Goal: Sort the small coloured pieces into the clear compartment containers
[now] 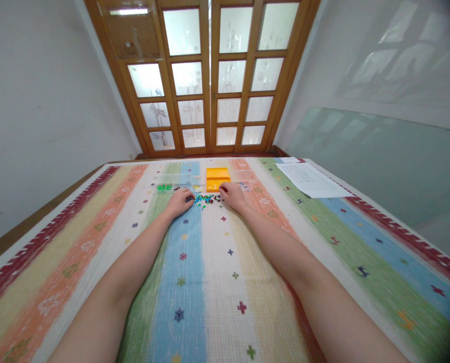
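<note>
Left grip curls at one edge of the pieces, right grip bent at the other; whether either pinches one, I cannot tell; the pieces lie between them on the tabletop; the step seems to be picking through them, calling for a fine pinch next; just beyond, the orange box, partly blocked by the right grip; farther right, paper.

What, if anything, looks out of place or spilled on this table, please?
Small coloured pieces lie loose on the tablecloth between the left hand and right hand, outside the yellow box, so they could look spilled. Nothing looks damaged.
</note>
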Demonstrator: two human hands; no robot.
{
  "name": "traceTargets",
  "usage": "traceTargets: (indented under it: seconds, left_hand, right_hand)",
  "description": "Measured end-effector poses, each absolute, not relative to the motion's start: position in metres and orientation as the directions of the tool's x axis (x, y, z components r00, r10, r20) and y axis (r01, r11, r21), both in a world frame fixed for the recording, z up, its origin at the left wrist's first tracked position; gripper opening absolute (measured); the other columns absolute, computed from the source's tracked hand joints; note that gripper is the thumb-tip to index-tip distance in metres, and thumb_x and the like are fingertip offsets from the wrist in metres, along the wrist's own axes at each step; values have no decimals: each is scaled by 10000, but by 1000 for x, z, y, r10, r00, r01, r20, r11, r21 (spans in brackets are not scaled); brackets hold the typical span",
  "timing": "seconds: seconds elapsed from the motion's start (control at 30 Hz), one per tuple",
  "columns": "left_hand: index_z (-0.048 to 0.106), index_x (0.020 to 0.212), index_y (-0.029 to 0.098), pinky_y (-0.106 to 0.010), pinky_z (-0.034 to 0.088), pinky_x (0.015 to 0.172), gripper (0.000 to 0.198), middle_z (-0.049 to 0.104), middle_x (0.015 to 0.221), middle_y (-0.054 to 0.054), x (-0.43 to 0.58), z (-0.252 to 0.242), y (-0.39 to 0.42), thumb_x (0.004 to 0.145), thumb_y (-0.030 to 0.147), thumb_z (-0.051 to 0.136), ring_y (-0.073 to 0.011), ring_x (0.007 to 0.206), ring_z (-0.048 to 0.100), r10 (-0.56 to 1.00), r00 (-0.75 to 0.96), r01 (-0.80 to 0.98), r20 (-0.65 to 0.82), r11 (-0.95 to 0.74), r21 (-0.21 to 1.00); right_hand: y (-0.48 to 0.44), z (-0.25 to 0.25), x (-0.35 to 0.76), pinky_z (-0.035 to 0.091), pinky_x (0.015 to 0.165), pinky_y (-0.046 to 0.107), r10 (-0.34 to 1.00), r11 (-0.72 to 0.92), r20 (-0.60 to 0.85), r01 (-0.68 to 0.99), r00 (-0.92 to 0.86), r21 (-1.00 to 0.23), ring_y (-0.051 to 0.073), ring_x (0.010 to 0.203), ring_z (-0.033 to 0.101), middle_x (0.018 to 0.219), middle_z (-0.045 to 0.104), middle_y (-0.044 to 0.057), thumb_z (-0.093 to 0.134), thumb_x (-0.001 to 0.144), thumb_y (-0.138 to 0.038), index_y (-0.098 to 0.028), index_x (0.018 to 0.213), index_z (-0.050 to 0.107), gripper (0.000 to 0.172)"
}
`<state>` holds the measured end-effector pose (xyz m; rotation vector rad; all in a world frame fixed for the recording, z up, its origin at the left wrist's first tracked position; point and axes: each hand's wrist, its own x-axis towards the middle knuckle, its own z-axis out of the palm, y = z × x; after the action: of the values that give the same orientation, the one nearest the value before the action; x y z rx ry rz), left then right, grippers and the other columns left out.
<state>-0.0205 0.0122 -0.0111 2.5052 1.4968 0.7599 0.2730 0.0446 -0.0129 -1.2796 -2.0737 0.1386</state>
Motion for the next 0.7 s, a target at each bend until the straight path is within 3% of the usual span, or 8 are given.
traceTargets:
  seconds: [0.27, 0.7]
  left_hand:
    - [756, 865, 223, -392, 481, 917, 117, 680, 930, -82, -18, -11, 11, 887, 299, 670, -265, 959, 611, 878, 325, 824, 351, -445, 351]
    - [742, 857, 214, -385, 467, 860, 144, 687, 937, -104, -3, -12, 3, 919, 314, 659, -283, 940, 630, 907, 191, 891, 375, -320, 321]
  right_hand:
    - [44, -13, 273, 399, 758, 284, 825, 510, 491, 745, -281, -431, 204, 849, 618, 916, 735, 56, 586, 951, -177, -193, 945, 732, 147]
    - [43, -12, 273, 406, 771, 286, 831, 505, 476, 751, -289, -426, 211, 868, 622, 931, 735, 63, 591, 957, -177, -194, 958, 739, 148]
